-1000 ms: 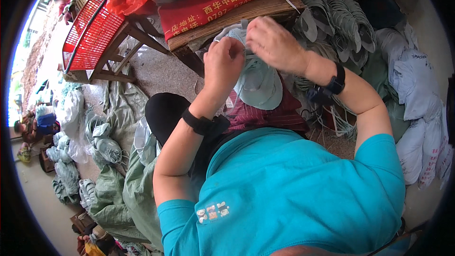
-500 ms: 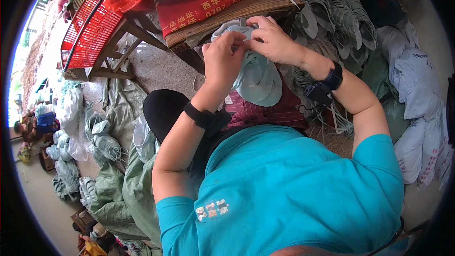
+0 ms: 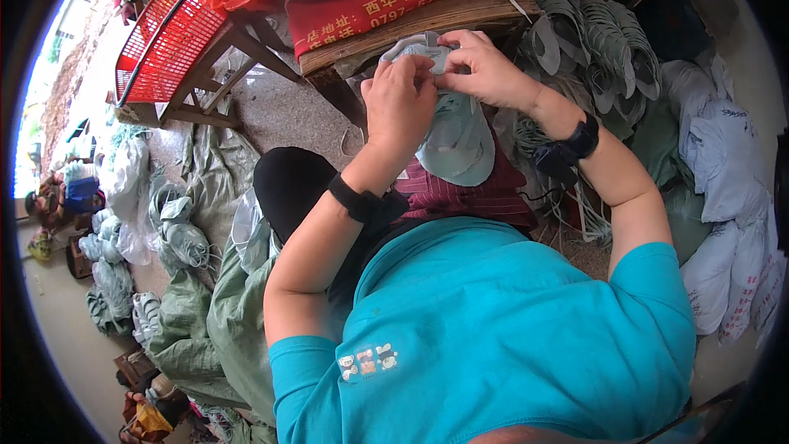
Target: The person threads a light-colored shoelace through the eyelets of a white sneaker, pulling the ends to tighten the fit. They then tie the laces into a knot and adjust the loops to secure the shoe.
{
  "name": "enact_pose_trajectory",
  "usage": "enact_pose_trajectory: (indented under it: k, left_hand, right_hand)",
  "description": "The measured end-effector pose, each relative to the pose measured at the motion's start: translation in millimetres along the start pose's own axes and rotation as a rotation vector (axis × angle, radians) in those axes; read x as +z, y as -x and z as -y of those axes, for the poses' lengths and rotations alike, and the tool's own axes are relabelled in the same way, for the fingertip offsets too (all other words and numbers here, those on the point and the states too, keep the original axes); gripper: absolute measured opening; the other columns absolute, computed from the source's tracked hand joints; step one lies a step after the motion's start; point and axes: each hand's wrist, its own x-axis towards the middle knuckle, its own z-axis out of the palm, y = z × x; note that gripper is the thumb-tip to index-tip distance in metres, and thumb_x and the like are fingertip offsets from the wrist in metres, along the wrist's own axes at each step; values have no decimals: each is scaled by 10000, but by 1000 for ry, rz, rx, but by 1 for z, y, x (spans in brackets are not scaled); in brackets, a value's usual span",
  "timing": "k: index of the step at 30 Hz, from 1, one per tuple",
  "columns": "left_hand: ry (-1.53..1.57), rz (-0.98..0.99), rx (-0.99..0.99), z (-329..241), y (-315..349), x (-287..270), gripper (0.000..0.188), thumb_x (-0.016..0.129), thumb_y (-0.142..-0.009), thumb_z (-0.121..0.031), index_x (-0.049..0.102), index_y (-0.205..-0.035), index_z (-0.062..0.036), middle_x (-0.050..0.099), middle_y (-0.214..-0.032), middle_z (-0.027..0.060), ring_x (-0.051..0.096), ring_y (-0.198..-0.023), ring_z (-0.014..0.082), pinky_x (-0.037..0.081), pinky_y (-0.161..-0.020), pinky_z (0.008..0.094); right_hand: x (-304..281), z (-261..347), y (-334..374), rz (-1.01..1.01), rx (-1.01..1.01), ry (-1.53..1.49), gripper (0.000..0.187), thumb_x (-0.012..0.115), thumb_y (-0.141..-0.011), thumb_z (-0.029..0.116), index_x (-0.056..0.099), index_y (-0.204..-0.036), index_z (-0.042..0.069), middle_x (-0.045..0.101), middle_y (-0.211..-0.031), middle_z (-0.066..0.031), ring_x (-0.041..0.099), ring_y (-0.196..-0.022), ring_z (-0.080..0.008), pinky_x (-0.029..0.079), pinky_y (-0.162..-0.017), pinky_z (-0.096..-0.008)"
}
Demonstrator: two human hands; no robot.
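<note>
A pale green shoe upper [image 3: 457, 148] stands over my lap, its rounded toe toward me and its grey collar end against the edge of the wooden bench [image 3: 411, 36]. My left hand [image 3: 401, 100] is at the upper's opening with fingers bent in a pinch. Facing it, my right hand [image 3: 486, 71] grips the collar edge between thumb and fingers. My fingers hide most of the lacing area, so any lace between them cannot be made out. Maroon striped cloth [image 3: 460, 191] lies under the upper on my lap.
Red cloth [image 3: 394, 5] covers the bench top. A red plastic basket [image 3: 164, 48] rests on a wooden stool at left. Bundled shoe uppers [image 3: 616, 49] hang at right, beside filled white sacks [image 3: 723, 148]. Green woven sacks [image 3: 197, 329] lie at left. Other people [image 3: 152, 407] sit farther off.
The whole view has shifted slightly. My left fingers have drawn a little closer together near the upper's opening; my right hand keeps its place at the collar.
</note>
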Motion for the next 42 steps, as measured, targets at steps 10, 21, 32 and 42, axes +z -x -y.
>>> enact_pose_trajectory:
  k: [10, 21, 32, 42]
  left_hand:
    - [-246, -9, 241, 1, 10, -19, 238, 739, -777, -273, 587, -806, -92, 555, -821, 71, 574, -866, 279, 391, -758, 422]
    - [-223, 3, 147, 57, -4, -72, 141, 679, -762, -120, 560, -720, -58, 551, -747, 111, 582, -698, 325, 451, -627, 437]
    - [-201, -205, 51, 84, 0, -95, 144, 717, -815, -120, 611, -794, -24, 571, -773, 102, 592, -703, 276, 475, -651, 374]
    - [760, -193, -191, 74, 3, -38, 109, 567, -973, -96, 522, -1017, -7, 598, -833, 48, 562, -719, 92, 478, -679, 228]
  right_hand:
    - [-36, 9, 6, -430, -279, 356, 100, 600, -793, -29, 541, -862, 12, 604, -1136, -134, 621, -985, -273, 510, -839, -354]
    - [-81, -88, 47, -388, 11, 730, 116, 563, -811, 121, 547, -921, 88, 555, -949, -100, 618, -744, -342, 509, -618, -447]
    - [-109, -141, 71, -112, 368, 645, 182, 574, -868, 176, 565, -992, 44, 597, -1029, -167, 616, -948, -369, 507, -785, -453]
    - [-29, 29, 3, -14, -72, 161, 171, 653, -849, 139, 620, -982, 37, 532, -982, -91, 601, -871, -282, 492, -770, -383]
